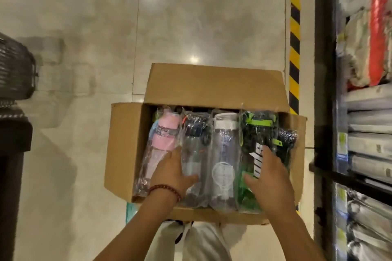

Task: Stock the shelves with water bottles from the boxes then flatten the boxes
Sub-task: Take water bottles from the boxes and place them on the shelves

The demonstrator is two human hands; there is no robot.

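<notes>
An open cardboard box [125, 146] sits on the floor below me, filled with several water bottles in clear plastic wrap. From the left lie a pink bottle [164, 133], a clear bottle with a black cap [194, 150], a clear bottle with a white cap [224, 154] and a black and green bottle [257, 133]. My left hand [172, 172] reaches in with straight fingers over the gap between the pink and black-capped bottles, thumb on the black-capped one. My right hand [269, 178] lies with spread fingers on the black and green bottle.
A dark shelf unit [324, 91] with wrapped goods stands at the right, beside a yellow and black floor stripe [295, 48]. A black basket [14, 70] is at the left edge. Pale tiled floor [106, 27] surrounds the box.
</notes>
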